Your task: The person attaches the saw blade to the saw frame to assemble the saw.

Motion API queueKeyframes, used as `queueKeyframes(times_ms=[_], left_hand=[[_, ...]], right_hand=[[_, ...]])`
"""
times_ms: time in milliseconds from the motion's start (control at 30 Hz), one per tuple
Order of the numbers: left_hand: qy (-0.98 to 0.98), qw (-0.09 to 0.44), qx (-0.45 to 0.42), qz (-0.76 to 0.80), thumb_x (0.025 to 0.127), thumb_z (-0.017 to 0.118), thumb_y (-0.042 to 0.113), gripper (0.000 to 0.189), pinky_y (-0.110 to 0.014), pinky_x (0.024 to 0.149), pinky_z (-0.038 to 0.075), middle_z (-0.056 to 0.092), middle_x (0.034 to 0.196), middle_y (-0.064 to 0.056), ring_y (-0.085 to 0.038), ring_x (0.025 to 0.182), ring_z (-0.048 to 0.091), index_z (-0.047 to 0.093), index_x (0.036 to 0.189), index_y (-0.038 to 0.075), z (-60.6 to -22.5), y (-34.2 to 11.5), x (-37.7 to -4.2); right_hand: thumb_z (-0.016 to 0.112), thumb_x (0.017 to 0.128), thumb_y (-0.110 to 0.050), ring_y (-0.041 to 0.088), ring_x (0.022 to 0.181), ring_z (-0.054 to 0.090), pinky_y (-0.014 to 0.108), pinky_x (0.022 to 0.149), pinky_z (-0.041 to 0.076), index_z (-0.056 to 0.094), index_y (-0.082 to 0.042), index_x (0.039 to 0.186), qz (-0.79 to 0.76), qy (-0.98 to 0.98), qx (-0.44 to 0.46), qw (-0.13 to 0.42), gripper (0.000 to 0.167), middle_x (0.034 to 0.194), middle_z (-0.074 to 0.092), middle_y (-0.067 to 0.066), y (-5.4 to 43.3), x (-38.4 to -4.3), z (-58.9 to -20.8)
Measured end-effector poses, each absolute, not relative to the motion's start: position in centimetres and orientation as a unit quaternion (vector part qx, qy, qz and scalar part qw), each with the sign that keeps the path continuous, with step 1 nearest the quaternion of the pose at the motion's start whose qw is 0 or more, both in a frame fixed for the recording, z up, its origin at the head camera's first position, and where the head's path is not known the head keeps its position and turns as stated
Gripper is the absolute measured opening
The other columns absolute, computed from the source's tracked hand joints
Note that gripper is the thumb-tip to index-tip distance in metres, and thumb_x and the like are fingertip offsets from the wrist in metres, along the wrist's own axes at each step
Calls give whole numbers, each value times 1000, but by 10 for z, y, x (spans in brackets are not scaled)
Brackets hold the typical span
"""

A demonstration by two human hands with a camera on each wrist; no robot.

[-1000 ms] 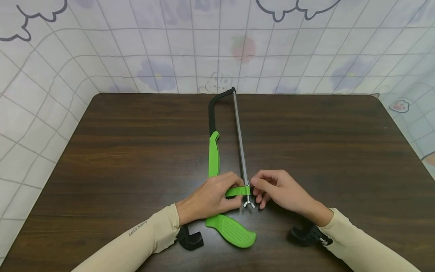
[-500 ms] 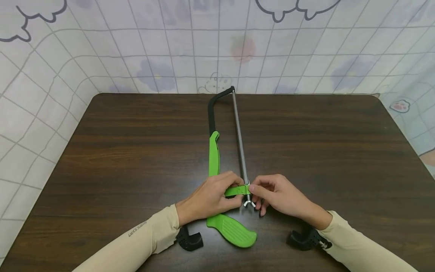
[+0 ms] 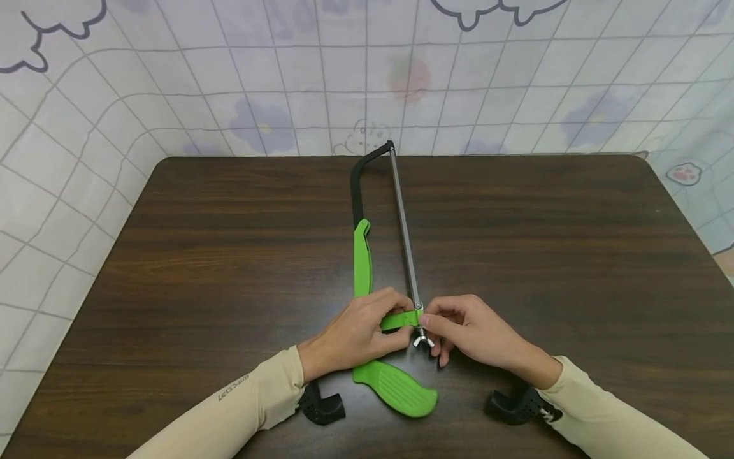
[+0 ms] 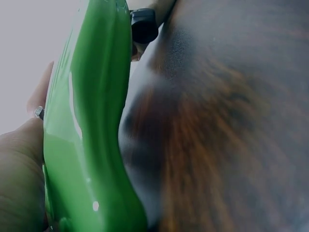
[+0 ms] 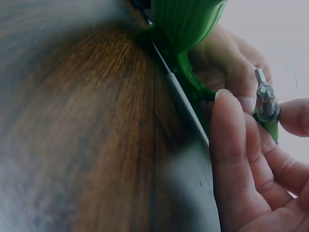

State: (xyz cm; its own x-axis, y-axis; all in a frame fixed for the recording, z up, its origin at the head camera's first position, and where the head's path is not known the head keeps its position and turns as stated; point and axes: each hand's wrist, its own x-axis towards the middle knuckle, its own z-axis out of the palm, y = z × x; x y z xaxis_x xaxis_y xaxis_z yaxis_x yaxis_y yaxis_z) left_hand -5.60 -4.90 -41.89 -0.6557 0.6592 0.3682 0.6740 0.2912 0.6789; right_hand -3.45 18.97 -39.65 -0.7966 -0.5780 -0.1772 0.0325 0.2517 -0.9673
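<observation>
A hacksaw [image 3: 362,261] lies on the dark wooden table, with a black bent front frame, a green body and a ridged green handle [image 3: 401,390]. Its grey blade bar [image 3: 404,229] runs from the far tip to a green end bracket. A silver wing nut [image 3: 423,338] sits on a threaded bolt [image 5: 268,104] below that bracket. My left hand [image 3: 367,326] grips the green bracket [image 3: 400,320] and frame, covering part of them. With thumb and fingers, my right hand [image 3: 470,328] pinches the bracket's end beside the wing nut. The green handle fills much of the left wrist view.
A black wrist mount [image 3: 321,408] shows under the left wrist, and another black mount [image 3: 513,405] under the right. The dark wooden table [image 3: 229,242] reaches back to a white gridded cloth [image 3: 367,76] with printed flowers.
My right hand has shifted slightly nearer, its thumb going from beside the bracket onto its end. The hacksaw's handle end has moved slightly right. My left hand keeps its grip.
</observation>
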Motion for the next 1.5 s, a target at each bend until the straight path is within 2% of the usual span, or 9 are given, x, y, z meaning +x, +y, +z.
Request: queueKeyframes(times_ms=[433,700,867,1067,1500], left_hand=[[-810,-4,-387,-442,94,70,14,18,-13,70,44,63,95,2,-4,78,51,67,112,12,-416,-39,-55],[-805,2,-390,-447,94,69,13,19,-12,68,43,62,93,2,-3,76,50,66,113,11,-417,-40,-55],[-798,26,-398,-452,93,69,11,18,-11,68,43,62,91,1,-3,75,49,66,111,10,-421,-39,-55],[-793,39,-400,-459,91,69,9,20,-10,68,44,61,91,0,-3,76,50,65,111,10,-421,-38,-56],[-794,46,-409,-448,90,69,7,24,-10,68,43,60,92,-1,-4,76,50,60,112,9,-423,-38,-56]], right_hand=[[49,110,-18,20,66,71,42,60,61,61,7,89,-629,720,-163,242,34,78,60,7,195,-37,-404],[46,111,-20,18,57,66,43,54,59,59,6,84,-629,720,-166,244,39,72,61,9,194,-36,-402],[46,110,-14,19,45,58,37,44,53,59,2,82,-623,728,-190,215,35,61,56,18,195,-34,-403],[51,105,-2,19,35,46,28,34,42,57,-4,72,-626,722,-226,191,33,50,48,16,198,-30,-407],[52,99,7,15,37,42,21,35,38,57,-4,70,-641,698,-272,167,32,51,44,13,199,-29,-413]])
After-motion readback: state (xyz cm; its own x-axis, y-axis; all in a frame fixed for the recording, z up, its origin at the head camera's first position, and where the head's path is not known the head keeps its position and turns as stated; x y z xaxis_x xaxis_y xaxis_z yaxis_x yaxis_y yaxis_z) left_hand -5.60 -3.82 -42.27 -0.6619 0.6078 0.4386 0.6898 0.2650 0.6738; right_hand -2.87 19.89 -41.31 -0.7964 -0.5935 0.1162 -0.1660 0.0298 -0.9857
